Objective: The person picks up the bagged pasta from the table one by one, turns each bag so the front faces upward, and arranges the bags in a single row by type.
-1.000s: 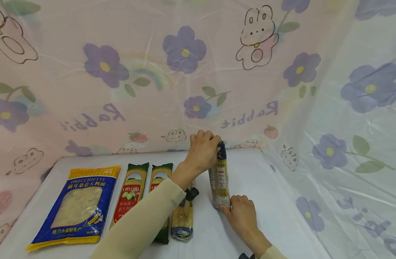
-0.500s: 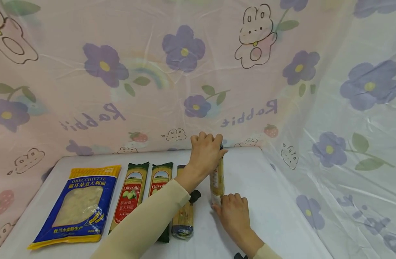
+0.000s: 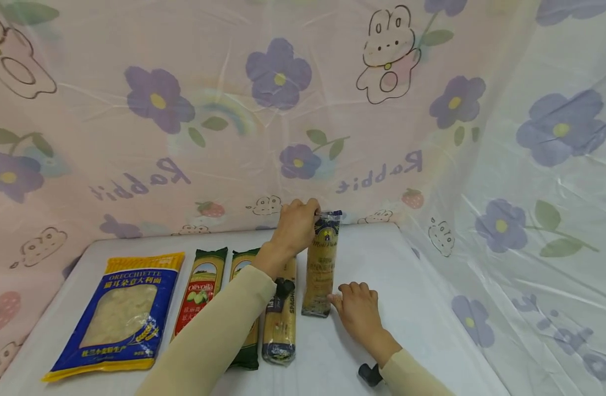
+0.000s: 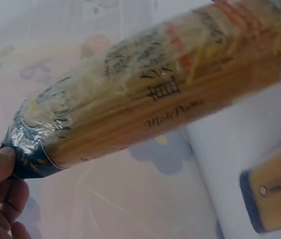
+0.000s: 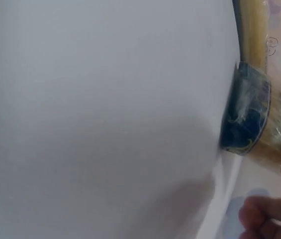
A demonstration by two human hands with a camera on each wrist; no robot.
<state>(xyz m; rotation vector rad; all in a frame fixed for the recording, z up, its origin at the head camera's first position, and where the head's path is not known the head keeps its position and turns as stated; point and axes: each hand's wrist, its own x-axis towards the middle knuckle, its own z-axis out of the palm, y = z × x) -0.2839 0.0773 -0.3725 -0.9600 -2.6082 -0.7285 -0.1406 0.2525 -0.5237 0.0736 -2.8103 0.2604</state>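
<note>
My left hand [image 3: 294, 228] pinches the dark blue top of a clear spaghetti packet [image 3: 320, 269], which hangs nearly upright, its printed front towards me. In the left wrist view, the thumb and fingers [image 4: 1, 162] grip the packet's gathered end. The packet's dark lower end [image 5: 247, 112] is at or just above the white tabletop in the right wrist view. Beside that lower end is my right hand [image 3: 359, 313], its thumb close to the packet and its fingers loosely bent; whether it touches is hard to tell. Just left lies another spaghetti packet [image 3: 279, 335], partly behind my left wrist.
Farther left on the white table [image 3: 407, 286] lie two green-ended Olivoila pasta packs, one [image 3: 201, 286] largely visible, the other [image 3: 251, 344] mostly behind my left sleeve. A blue and yellow orecchiette bag [image 3: 117, 313] lies at the far left. A patterned curtain [image 3: 224, 165] borders the back.
The held spaghetti packet has shifted left and turned so its front faces me. My left hand moved left with it. My right hand has loosened from the packet's lower end.
</note>
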